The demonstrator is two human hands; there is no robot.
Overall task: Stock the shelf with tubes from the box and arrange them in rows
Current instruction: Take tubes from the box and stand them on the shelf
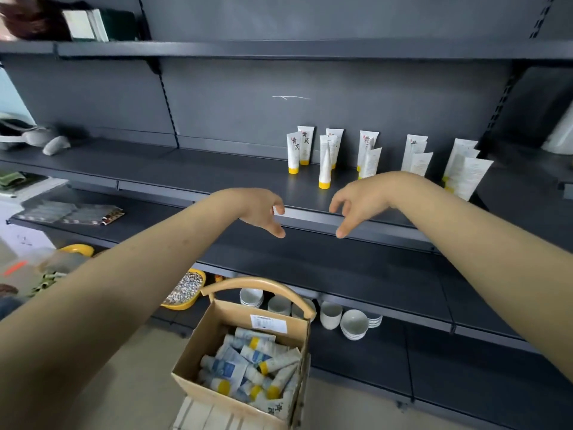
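Note:
Several white tubes with yellow caps (324,161) stand cap-down in short rows on the dark grey shelf (217,169), toward its right half. Below, a cardboard box (217,330) holds a loose heap of more tubes (248,364). My left hand (263,212) and my right hand (356,203) hang side by side in front of the shelf's front edge, just short of the nearest tube. Both have loosely curled fingers pointing down and hold nothing.
The box sits on a chair with a curved wooden back (263,285). White bowls (353,324) and a yellow tray of small items (186,290) stand on the lowest shelf. Flat packets (71,212) lie on the shelf below left. Grey objects (55,145) rest far left.

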